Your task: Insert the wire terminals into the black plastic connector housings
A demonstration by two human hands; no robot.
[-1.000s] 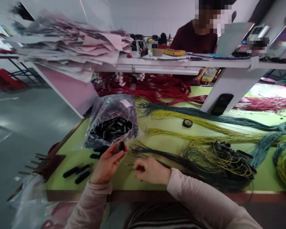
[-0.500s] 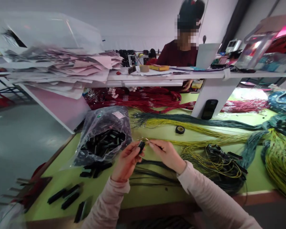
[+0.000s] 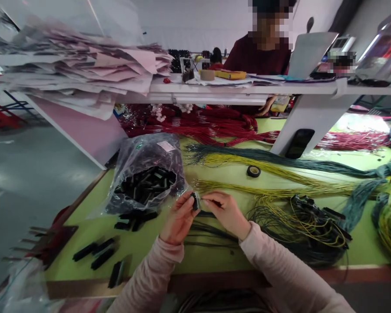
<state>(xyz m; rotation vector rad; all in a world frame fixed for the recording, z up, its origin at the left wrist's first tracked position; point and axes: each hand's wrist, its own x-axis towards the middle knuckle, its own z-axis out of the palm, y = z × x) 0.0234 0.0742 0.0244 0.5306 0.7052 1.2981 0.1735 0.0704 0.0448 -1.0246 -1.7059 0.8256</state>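
My left hand (image 3: 179, 218) is shut on a small black plastic connector (image 3: 195, 201), held up above the green table (image 3: 84, 221). My right hand (image 3: 226, 213) meets it from the right, fingertips pinched at the connector's end around what looks like a thin wire. Below my hands lies a bundle of dark green wires (image 3: 211, 232). To the left, a clear plastic bag (image 3: 143, 178) holds many black connectors. Several more lie loose on the table, including a small heap (image 3: 135, 221) and a black connector (image 3: 84, 251).
Yellow wires (image 3: 273, 189) and wired connectors (image 3: 306, 208) cover the table's right. Red wire bundles (image 3: 195, 124) lie beneath a white shelf (image 3: 241, 87) carrying a paper stack (image 3: 84, 65). A black tape roll (image 3: 253, 171) sits among the wires. A co-worker (image 3: 257, 56) sits beyond the shelf.
My right hand has risen from the dark wires to the connector in my left hand. Both hands now meet over the table, and the view has swung slightly.
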